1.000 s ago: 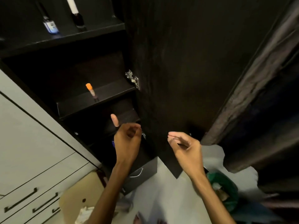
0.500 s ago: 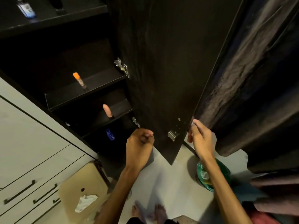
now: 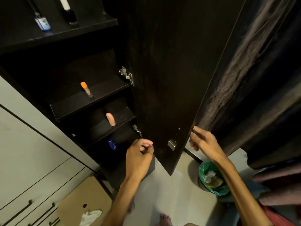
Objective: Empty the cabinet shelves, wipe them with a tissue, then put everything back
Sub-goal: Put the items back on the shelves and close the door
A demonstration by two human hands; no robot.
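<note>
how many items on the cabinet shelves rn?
5. Blue-labelled bottle and dark bottle on the top shelf; orange-capped tube one shelf down; peach bottle below that; blue bottle lowest. Dark corners may hide more.

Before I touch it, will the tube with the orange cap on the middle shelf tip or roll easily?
Probably yes. The orange-capped tube stands upright, tall and thin on a small base, so a side push would likely tip it. It looks round, so once down it may roll on the shelf. It seems light.
</note>
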